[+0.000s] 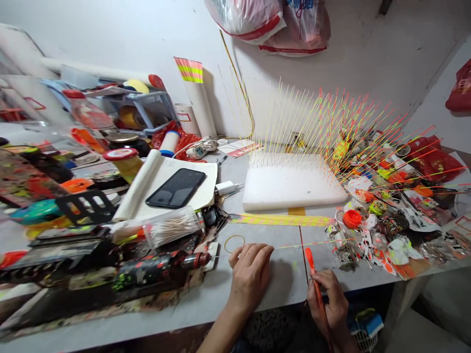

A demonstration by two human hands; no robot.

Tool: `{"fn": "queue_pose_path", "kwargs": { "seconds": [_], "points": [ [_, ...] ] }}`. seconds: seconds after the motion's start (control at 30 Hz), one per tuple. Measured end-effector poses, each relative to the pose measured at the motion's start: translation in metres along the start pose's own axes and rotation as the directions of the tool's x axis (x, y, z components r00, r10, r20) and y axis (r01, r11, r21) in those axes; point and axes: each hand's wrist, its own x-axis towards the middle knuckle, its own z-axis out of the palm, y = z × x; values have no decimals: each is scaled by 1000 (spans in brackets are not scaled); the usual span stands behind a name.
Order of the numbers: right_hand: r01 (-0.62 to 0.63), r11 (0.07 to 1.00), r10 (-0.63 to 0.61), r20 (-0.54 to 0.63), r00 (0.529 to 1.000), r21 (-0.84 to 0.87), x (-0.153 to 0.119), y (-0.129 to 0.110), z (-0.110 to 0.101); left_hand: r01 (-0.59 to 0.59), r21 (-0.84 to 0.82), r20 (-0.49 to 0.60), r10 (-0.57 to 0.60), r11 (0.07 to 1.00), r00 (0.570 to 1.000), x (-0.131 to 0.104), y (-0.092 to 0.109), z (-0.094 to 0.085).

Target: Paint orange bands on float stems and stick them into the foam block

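My left hand (pixel 250 267) is closed around a thin striped stick (pixel 294 246), which sticks out to the right over the table. On its other side a thin end reaches toward the nose of a paint-spattered black rotary tool (pixel 158 268); whether the two are joined is hard to see. In my right hand (pixel 331 299) is a paintbrush (pixel 310 260), its orange-coated head pointing up just below the stick, seemingly apart from it. A bundle of yellow-and-pink sticks (pixel 279 220) lies behind my hands, and a rubber band (pixel 234 243) rests near the left one.
A white foam block (pixel 294 186) holds many upright coloured sticks. Paint-smeared pots, including an orange cap (pixel 352 219), crowd the right. On the left are a phone (pixel 176 188) on a notebook, a tub of cotton swabs (pixel 172 228) and jars. Plastic bags (pixel 246 19) hang above.
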Motion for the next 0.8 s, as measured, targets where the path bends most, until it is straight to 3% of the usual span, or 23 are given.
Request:
{"fn": "queue_pose_path", "kwargs": {
  "seconds": [0.2,0.8],
  "points": [
    [-23,996,20,-28,999,-83,0,8,-10,-19,13,-18,19,1000,1000,0,0,1],
    [-154,984,157,24,987,-92,-10,10,-7,-45,19,20,45,999,999,1,-2,-1]
  ]
}}
